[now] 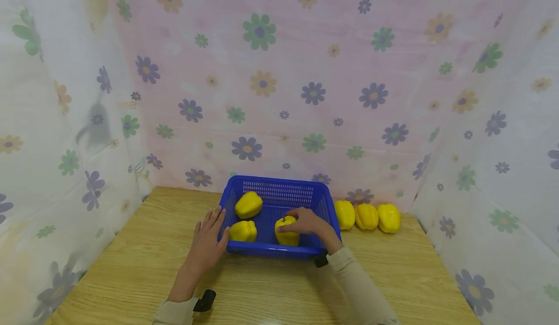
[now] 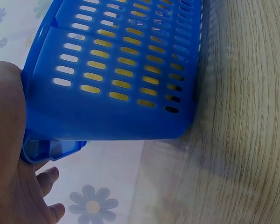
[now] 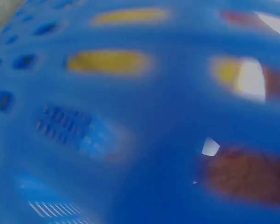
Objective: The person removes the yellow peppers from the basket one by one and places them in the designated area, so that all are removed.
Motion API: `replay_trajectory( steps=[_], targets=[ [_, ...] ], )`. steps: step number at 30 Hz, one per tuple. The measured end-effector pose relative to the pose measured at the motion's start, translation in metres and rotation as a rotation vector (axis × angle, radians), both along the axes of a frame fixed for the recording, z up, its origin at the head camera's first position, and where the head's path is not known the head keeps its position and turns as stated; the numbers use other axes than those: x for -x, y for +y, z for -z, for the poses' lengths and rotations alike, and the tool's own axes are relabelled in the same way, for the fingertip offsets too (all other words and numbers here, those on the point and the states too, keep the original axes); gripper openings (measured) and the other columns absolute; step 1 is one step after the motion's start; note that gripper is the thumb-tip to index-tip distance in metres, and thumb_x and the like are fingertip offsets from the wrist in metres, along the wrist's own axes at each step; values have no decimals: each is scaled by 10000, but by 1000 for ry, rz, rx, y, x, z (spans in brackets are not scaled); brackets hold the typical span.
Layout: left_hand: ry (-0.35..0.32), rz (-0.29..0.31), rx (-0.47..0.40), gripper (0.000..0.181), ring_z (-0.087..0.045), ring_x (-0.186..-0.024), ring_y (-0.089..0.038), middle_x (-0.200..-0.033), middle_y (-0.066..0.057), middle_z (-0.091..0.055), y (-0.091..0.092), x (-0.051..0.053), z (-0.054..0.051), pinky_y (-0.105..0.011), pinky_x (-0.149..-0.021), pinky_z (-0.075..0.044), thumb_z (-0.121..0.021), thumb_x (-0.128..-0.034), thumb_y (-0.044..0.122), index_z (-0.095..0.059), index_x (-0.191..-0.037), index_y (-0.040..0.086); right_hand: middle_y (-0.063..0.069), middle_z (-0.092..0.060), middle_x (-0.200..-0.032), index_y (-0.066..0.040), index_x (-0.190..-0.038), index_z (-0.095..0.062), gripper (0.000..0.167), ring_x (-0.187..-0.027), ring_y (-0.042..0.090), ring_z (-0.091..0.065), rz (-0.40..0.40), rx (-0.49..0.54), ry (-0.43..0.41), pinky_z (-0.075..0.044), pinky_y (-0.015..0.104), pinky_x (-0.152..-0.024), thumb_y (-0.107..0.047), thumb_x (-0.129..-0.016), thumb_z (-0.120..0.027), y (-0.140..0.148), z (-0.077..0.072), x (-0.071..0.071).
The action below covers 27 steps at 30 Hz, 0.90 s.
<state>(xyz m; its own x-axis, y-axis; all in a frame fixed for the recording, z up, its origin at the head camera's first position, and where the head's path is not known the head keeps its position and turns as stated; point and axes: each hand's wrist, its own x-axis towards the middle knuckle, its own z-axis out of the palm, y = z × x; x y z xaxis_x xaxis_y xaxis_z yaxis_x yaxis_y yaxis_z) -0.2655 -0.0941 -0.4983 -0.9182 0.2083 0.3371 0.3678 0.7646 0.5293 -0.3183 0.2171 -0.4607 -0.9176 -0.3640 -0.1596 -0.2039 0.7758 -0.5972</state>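
Observation:
A blue slotted basket [image 1: 279, 251] stands on the table, with two yellow bell peppers inside on its left: one toward the back [image 1: 248, 205], one toward the front [image 1: 242, 231]. My right hand [image 1: 309, 222] reaches over the right wall and grips a third yellow bell pepper [image 1: 287, 238] by its sides, stem up. Against the left rim rests my left hand [image 1: 207, 244], fingers extended; the left wrist view has part of that hand [image 2: 9, 140] beside the basket wall [image 2: 107, 116]. Close, blurred basket wall [image 3: 154, 116] fills most of the right wrist view.
Three yellow bell peppers stand in a row just right of the basket: the nearest [image 1: 345, 215], the middle one [image 1: 366, 217] and the far-right one [image 1: 388, 218]. Wooden tabletop [image 1: 262, 291] extends in front. Flower-printed cloth [image 1: 284, 73] hangs behind and on both sides.

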Motion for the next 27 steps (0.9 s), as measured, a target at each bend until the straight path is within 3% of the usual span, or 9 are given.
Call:
replay_trajectory(
  steps=[5, 9, 14, 27],
  targets=[
    [-4, 1, -2, 583, -215, -1525, -455, -1646, -195, -295, 0, 0, 1, -732, -1168, -148, -514, -1061, 244, -359, -1559, -17, 173, -588, -1429, 8, -1463, -524, 797, -1268, 336, -575, -53, -18, -90, -462, 552, -1080, -509, -886, -709, 1, 6, -4],
    [-11, 4, -3, 583, -201, -1531, -449, -1652, -190, -285, 1, 0, 2, -729, -1172, -137, -508, -1064, 243, -353, -1563, -14, 182, -508, -1507, -13, -1521, -447, 762, -1344, 359, -506, -112, 23, -122, -403, 577, -1126, -390, -903, -684, 4, 11, -4],
    [-17, 4, 0, 581, -192, -1533, -451, -1654, -191, -279, 0, 0, 2, -731, -1171, -133, -496, -1070, 251, -348, -1566, -15, 180, -494, -1513, -25, -1545, -409, 729, -1285, 327, -533, -172, 93, -128, -445, 557, -1087, -282, -923, -690, 7, 13, -5],
    [-15, 3, -3, 583, -206, -1527, -458, -1653, -192, -281, 0, 0, 1, -732, -1170, -137, -501, -1068, 244, -345, -1566, -15, 130, -529, -1479, -102, -1561, -407, 660, -1253, 296, -552, -201, 153, -154, -470, 489, -1044, -317, -993, -666, 8, 16, -5]
  ],
)
